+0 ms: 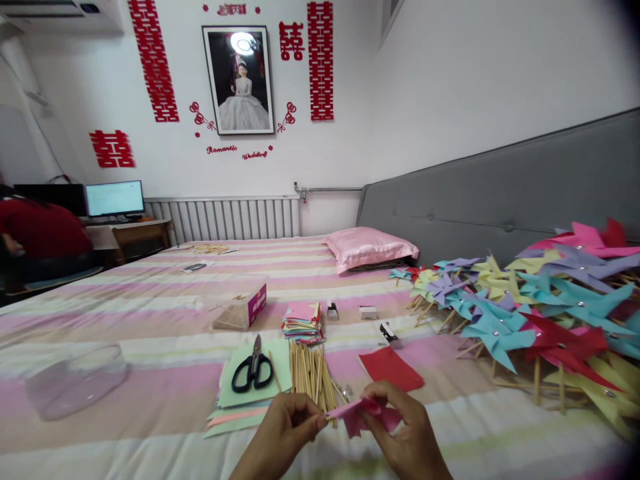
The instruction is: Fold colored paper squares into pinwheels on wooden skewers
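Observation:
Low in the head view, my left hand [287,423] and my right hand [403,427] both pinch a folded piece of pink paper [363,413] between them, held just above the striped bedsheet [150,313]. Directly behind the hands lies a bundle of wooden sticks [310,370]. Black scissors [253,369] rest on a stack of green and pink paper sheets [245,393] to the left. A red paper square [391,369] lies to the right of the sticks.
A heap of finished paper pinwheels [540,313] covers the bed's right side. A stack of coloured paper squares [303,322], a small box [245,308], a stapler [389,333], a clear plastic tub [75,379] and a pink pillow [370,247] lie around. A person in red [40,233] sits far left.

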Action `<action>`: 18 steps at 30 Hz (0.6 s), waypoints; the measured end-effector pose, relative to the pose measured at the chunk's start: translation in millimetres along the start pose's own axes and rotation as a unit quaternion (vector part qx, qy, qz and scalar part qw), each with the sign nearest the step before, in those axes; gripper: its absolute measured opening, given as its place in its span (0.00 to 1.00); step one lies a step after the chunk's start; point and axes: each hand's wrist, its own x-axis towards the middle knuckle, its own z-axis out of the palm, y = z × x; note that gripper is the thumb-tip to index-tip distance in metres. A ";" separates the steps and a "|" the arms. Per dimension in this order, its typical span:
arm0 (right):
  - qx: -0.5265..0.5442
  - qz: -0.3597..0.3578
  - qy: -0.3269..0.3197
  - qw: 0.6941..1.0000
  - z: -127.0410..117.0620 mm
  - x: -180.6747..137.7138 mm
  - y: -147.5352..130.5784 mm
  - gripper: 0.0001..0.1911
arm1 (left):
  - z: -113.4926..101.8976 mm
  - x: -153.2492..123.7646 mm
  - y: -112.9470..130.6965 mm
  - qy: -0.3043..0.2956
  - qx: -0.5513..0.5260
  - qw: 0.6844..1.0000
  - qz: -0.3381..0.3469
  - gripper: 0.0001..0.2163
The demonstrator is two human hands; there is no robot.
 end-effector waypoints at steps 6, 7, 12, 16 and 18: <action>0.035 0.078 0.001 0.996 2.8 3.4 6.5 0.08 | 3.0 1.2 -7.0 0.004 0.026 1.000 -0.005 0.13; 0.054 0.092 0.003 0.994 3.4 4.2 7.4 0.10 | 2.8 1.6 -8.8 0.004 0.053 0.999 -0.001 0.13; 0.142 0.149 0.013 0.979 2.7 8.2 9.5 0.16 | 1.6 1.3 -11.6 -0.025 0.129 0.991 0.001 0.14; 0.156 0.175 -0.033 0.972 -4.4 10.5 8.4 0.15 | 2.2 -0.1 -7.6 -0.029 0.119 0.992 -0.016 0.14; 0.163 0.180 -0.060 0.968 -7.0 11.3 7.3 0.12 | 2.0 -0.2 -5.7 -0.021 0.120 0.992 -0.013 0.13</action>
